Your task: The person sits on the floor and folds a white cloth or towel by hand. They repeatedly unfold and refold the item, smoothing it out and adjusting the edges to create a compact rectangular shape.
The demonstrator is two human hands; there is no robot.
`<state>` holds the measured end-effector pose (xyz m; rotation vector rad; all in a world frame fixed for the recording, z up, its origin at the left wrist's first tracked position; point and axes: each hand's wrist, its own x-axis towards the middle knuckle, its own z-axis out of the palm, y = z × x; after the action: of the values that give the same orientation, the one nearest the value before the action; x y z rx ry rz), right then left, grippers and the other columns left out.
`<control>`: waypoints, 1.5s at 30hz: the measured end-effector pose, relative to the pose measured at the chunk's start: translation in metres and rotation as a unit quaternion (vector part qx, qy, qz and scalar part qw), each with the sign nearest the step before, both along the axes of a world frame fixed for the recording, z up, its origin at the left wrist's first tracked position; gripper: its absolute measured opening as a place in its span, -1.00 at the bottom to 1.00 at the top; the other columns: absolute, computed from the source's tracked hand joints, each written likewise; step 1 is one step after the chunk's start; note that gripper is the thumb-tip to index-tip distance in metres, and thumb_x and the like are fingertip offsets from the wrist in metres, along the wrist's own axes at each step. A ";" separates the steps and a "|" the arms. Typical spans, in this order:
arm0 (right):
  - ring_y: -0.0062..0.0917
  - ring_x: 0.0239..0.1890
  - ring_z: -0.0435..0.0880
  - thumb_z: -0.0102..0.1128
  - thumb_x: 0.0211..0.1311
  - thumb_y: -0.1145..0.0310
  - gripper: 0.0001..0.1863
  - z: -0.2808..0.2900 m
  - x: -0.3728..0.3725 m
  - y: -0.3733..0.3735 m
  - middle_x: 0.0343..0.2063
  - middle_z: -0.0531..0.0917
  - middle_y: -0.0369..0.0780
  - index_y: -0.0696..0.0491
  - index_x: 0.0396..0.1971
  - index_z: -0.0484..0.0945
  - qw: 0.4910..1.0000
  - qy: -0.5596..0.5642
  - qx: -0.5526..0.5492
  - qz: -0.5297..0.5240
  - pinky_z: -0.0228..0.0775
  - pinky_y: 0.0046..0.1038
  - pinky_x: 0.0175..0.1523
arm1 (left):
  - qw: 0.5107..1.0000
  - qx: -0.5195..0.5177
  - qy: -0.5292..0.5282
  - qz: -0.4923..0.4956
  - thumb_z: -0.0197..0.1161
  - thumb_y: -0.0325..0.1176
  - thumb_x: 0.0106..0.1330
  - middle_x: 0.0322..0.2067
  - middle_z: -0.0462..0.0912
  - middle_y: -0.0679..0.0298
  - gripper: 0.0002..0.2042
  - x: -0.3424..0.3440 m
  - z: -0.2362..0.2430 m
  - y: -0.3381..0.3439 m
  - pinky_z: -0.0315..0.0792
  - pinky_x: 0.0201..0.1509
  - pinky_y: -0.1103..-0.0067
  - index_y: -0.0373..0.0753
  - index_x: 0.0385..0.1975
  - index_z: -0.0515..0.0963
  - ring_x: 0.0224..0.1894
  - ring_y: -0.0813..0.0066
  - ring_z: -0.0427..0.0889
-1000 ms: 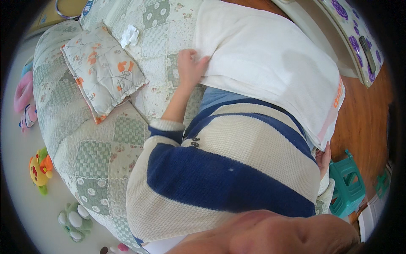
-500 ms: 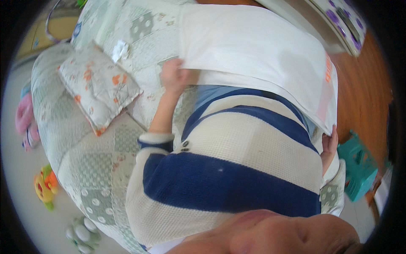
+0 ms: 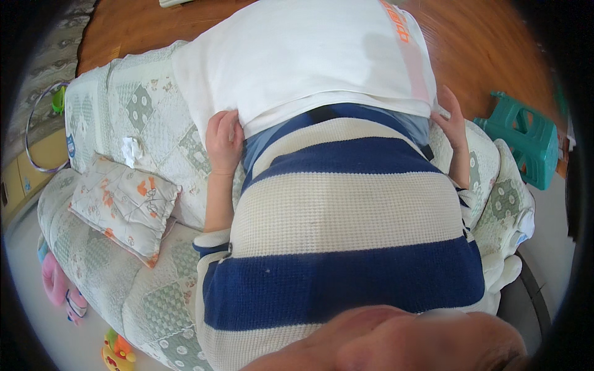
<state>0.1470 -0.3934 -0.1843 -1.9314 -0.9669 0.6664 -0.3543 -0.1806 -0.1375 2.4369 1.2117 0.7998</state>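
A white cloth [image 3: 297, 55] with orange print and a pale pink patch is spread over my lap and hangs past my knees. Its near edge lies along my waist, over blue trousers. My left hand [image 3: 224, 139] is closed at the near left corner of the cloth, fingers curled on its edge. At the near right corner, my right hand [image 3: 453, 120] has the edge between thumb and fingers, with some fingers pointing up. Whether the cloth is a garment or a towel I cannot tell.
I sit on a sofa with a green-and-white patchwork cover [image 3: 164, 83]. A floral cushion [image 3: 124, 207] and a crumpled white tissue [image 3: 132, 151] lie at my left. A green plastic stool [image 3: 523, 139] stands on the right. Soft toys [image 3: 117, 351] lie behind the sofa.
The view has swung round to the right. My left hand has gone from a blurred fist to holding the cloth's left corner. My right hand now shows more fully at the right corner.
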 end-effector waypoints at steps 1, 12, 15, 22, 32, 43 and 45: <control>-0.33 0.15 0.46 0.37 0.02 0.37 -0.51 0.009 -0.003 0.003 0.10 0.52 -0.12 0.06 0.03 0.52 0.997 -0.076 0.005 0.032 0.27 -0.33 0.22 | 1.000 -0.003 -0.001 -0.012 0.26 -0.58 0.09 -0.16 0.57 0.09 -0.70 0.002 0.006 -0.001 0.46 -0.03 0.41 -0.27 -0.14 0.56 -0.10 0.10 0.56; -0.37 -0.13 0.61 0.20 0.06 0.70 -0.76 0.039 -0.008 0.019 -0.20 0.63 -0.15 0.18 -0.24 0.61 0.958 -0.249 0.143 0.014 0.47 -0.50 -0.05 | 0.998 0.061 -0.030 -0.015 0.17 -0.65 0.09 -0.34 0.60 0.08 -0.75 0.003 0.033 0.015 0.48 -0.23 0.47 -0.30 -0.22 0.57 -0.31 0.19 0.60; -0.41 -0.15 0.62 0.19 0.10 0.69 -0.81 0.057 -0.008 0.008 -0.23 0.63 -0.15 0.20 -0.25 0.60 0.968 -0.198 0.152 -0.019 0.45 -0.51 -0.04 | 0.997 0.070 -0.037 -0.001 0.19 -0.64 0.04 -0.35 0.61 0.09 -0.74 -0.001 0.041 0.003 0.48 -0.29 0.41 -0.28 -0.24 0.57 -0.37 0.14 0.60; -0.59 -0.29 0.61 0.25 0.14 0.53 -0.89 0.007 0.010 -0.029 -0.41 0.65 -0.25 0.21 -0.33 0.62 0.985 -0.034 -0.116 0.122 0.45 -0.58 -0.23 | 0.996 -0.071 -0.042 -0.019 0.22 -0.57 0.12 -0.38 0.58 0.12 -0.86 -0.014 -0.004 -0.037 0.47 -0.26 0.44 -0.28 -0.31 0.55 -0.34 0.20 0.59; -0.70 -0.39 0.54 0.21 0.29 0.24 -0.74 -0.010 0.138 0.074 -0.39 0.62 -0.37 0.12 -0.17 0.58 0.979 0.149 -0.135 -0.028 0.38 -0.69 -0.34 | 0.931 -0.174 -0.063 0.316 0.25 -0.10 0.25 -0.33 0.69 0.13 -0.62 -0.082 -0.038 0.140 0.48 -0.17 0.50 -0.35 -0.20 0.61 -0.31 0.32 0.64; -0.53 -0.01 0.55 0.17 0.30 0.03 -0.49 -0.077 0.112 0.279 -0.06 0.63 -0.21 0.16 0.01 0.57 0.988 0.062 -0.081 0.116 0.39 -0.51 0.05 | 0.891 -0.225 0.066 0.389 0.42 -0.08 0.08 0.00 0.59 -0.02 -0.29 -0.049 -0.110 0.277 0.45 0.12 0.42 -0.46 0.14 0.40 0.03 0.19 0.58; -0.52 -0.03 0.56 0.19 0.28 0.01 -0.46 -0.082 0.114 0.283 -0.06 0.63 -0.17 0.21 -0.01 0.57 0.979 0.098 -0.122 0.131 0.40 -0.51 0.04 | 0.842 -0.415 -0.110 0.325 0.43 -0.25 0.08 -0.02 0.59 0.00 -0.39 -0.048 -0.093 0.281 0.47 0.08 0.43 -0.43 0.10 0.42 0.01 0.21 0.58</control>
<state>0.2606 -0.1102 -0.2664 -1.9182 -1.0631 1.1516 -0.4026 0.1002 -0.2303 1.2040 1.8184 0.5038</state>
